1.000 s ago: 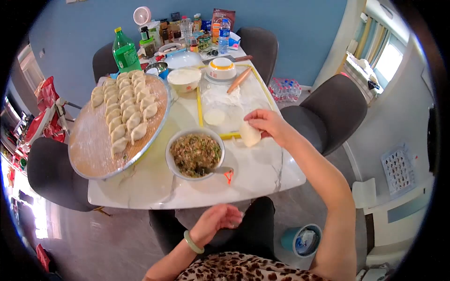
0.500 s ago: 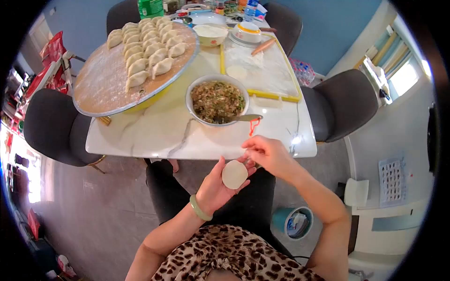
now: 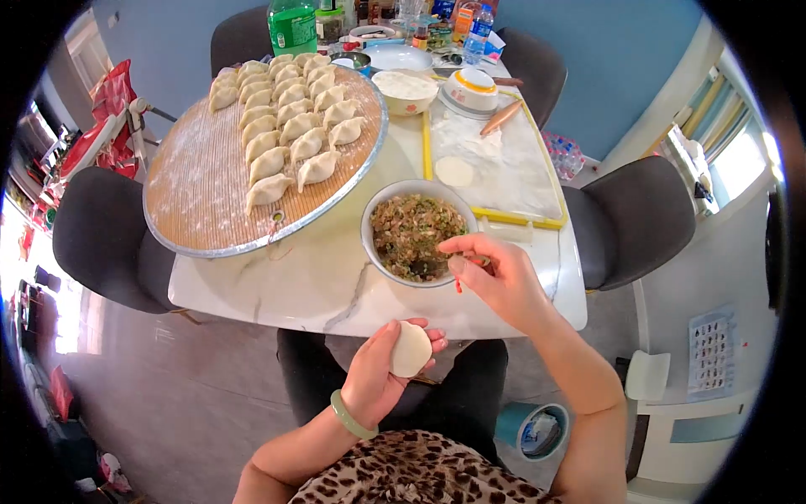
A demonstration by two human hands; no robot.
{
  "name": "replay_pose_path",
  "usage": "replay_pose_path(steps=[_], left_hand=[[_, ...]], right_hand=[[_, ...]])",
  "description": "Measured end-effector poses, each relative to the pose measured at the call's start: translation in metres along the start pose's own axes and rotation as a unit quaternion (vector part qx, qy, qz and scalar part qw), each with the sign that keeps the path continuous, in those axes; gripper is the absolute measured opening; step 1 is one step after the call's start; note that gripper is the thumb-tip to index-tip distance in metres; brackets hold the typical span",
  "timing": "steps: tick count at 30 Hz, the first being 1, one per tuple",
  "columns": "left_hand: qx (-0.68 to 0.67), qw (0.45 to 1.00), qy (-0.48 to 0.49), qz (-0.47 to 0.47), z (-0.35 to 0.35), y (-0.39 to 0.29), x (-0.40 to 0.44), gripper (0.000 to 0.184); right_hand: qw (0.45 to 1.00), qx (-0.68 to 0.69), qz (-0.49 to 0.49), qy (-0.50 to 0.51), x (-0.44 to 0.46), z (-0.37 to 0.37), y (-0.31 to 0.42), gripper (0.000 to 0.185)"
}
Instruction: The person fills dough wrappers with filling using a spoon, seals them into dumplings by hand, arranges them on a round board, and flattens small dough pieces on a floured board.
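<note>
The head view shows the left hand (image 3: pixel 379 370) loosely grasping the wrapper (image 3: pixel 410 350), which hides much of the palm, in front of the table (image 3: pixel 277 290). The right hand (image 3: pixel 501 277) pinches the spoon (image 3: pixel 479 260), covering most of its handle at the bowl (image 3: pixel 368 231); its scoop is lost in the filling (image 3: pixel 413 225), and the green bottle (image 3: pixel 293 30) is cut off above.

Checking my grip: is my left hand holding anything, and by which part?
Yes, a dumpling wrapper, lying across the fingers of your left hand, thumb at its edge.
</note>
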State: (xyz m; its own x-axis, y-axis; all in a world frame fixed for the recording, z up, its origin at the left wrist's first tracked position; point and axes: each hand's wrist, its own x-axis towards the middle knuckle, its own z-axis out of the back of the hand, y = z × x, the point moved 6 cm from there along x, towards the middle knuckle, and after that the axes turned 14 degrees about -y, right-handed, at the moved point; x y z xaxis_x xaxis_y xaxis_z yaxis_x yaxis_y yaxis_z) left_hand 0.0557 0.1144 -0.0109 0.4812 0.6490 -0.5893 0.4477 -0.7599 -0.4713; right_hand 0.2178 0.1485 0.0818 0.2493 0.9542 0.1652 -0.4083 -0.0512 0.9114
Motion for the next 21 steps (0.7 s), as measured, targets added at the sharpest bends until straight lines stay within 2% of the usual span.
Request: replay_pose_path(steps=[3, 5, 8, 9, 10, 12, 13, 15, 18, 21], left_hand=[[-0.015, 1.0, -0.025, 0.006, -0.001, -0.008, -0.002, 0.037], [-0.019, 0.999, -0.033, 0.002, 0.002, -0.013, -0.001, 0.038], [-0.028, 0.999, -0.037, -0.003, 0.008, -0.022, 0.001, 0.04], [-0.03, 0.999, -0.034, -0.006, 0.008, -0.025, 0.001, 0.04], [-0.03, 0.999, -0.037, -0.003, 0.007, -0.026, 0.003, 0.04], [-0.048, 0.998, -0.049, -0.006, 0.009, -0.03, 0.006, 0.041], [-0.047, 0.998, -0.053, -0.004, 0.009, -0.03, 0.007, 0.041], [-0.054, 0.997, -0.051, -0.006, 0.009, -0.032, 0.01, 0.041], [-0.063, 0.997, -0.049, -0.003, 0.011, -0.032, 0.014, 0.041], [-0.058, 0.997, -0.059, 0.0, 0.009, -0.033, 0.014, 0.04]], right_hand=[[1.0, 0.023, -0.017, 0.009, 0.011, -0.008, -0.003, 0.02], [0.995, -0.1, 0.022, 0.019, 0.01, -0.005, 0.001, 0.017], [0.991, -0.118, 0.037, 0.047, 0.002, 0.011, 0.03, 0.016], [0.984, -0.139, 0.102, 0.045, 0.001, 0.016, 0.044, 0.016], [0.985, -0.138, 0.098, 0.046, 0.003, 0.019, 0.047, 0.016], [0.96, -0.172, 0.216, 0.041, 0.002, 0.019, 0.062, 0.02], [0.961, -0.169, 0.213, 0.041, 0.004, 0.016, 0.057, 0.02], [0.938, -0.21, 0.271, 0.053, 0.005, 0.004, 0.048, 0.024], [0.93, -0.199, 0.297, 0.084, 0.005, -0.005, 0.035, 0.024], [0.937, -0.174, 0.273, 0.131, 0.008, -0.005, 0.03, 0.029]])
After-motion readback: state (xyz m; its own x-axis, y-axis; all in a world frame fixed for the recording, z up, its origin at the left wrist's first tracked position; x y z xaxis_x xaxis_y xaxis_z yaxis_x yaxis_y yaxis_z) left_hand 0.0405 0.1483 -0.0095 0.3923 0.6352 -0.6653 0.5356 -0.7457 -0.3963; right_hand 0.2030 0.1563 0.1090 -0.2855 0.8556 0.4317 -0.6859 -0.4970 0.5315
